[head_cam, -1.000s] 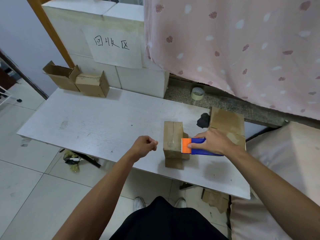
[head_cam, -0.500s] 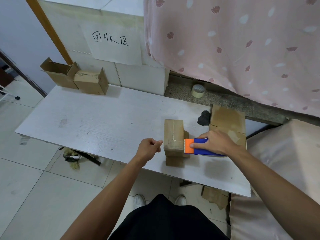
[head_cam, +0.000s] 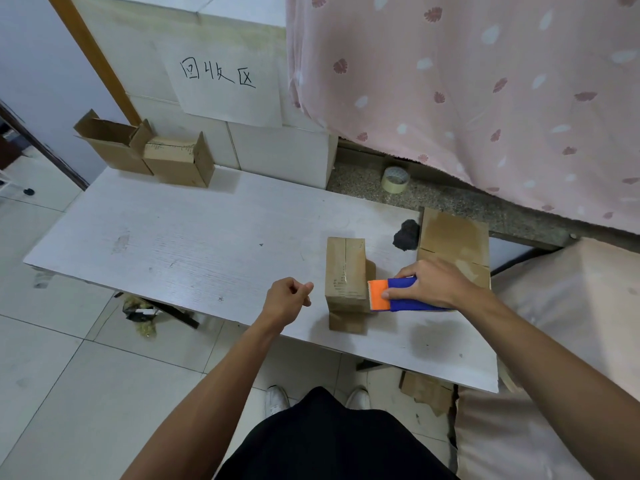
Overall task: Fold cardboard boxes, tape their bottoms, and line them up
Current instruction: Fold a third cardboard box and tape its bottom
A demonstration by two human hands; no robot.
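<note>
Box: we see a small cardboard box (head_cam: 346,271) standing on the worktop (head_cam: 190,244), near its front edge and right of centre. Its top face is closed with a seam running lengthwise, and one flap sticks out at the base toward us.
Tape dispenser: the orange-and-blue tape dispenser (head_cam: 381,296) has its orange toothed end right at the box's right side. We cannot tell whether they touch.
Right hand: the right hand (head_cam: 433,284) grips the dispenser's blue body from above, fingers wrapped over it and thumb on the near side.
Left hand: the left hand (head_cam: 287,299) hovers just left of the box, apart from it. It is curled into a loose fist, thumb against forefinger, and we see nothing in it.
Flat cardboard: a flat cardboard piece (head_cam: 453,237) lies just behind the right hand at the worktop's right end.
Black lump: a black lump (head_cam: 406,234) sits between the box and the flat cardboard. We cannot tell what it is.
Finished boxes: two folded boxes (head_cam: 110,147) (head_cam: 176,159) stand side by side, touching, at the far left corner against the white blocks.
Tape roll: a tape roll (head_cam: 395,179) sits on the stone ledge behind the worktop, under the pink curtain (head_cam: 485,81).
Sign: a paper sign (head_cam: 225,81) with handwritten characters hangs on the blocks.
Floor: a cardboard scrap (head_cam: 426,393) lies under the worktop's right end.
</note>
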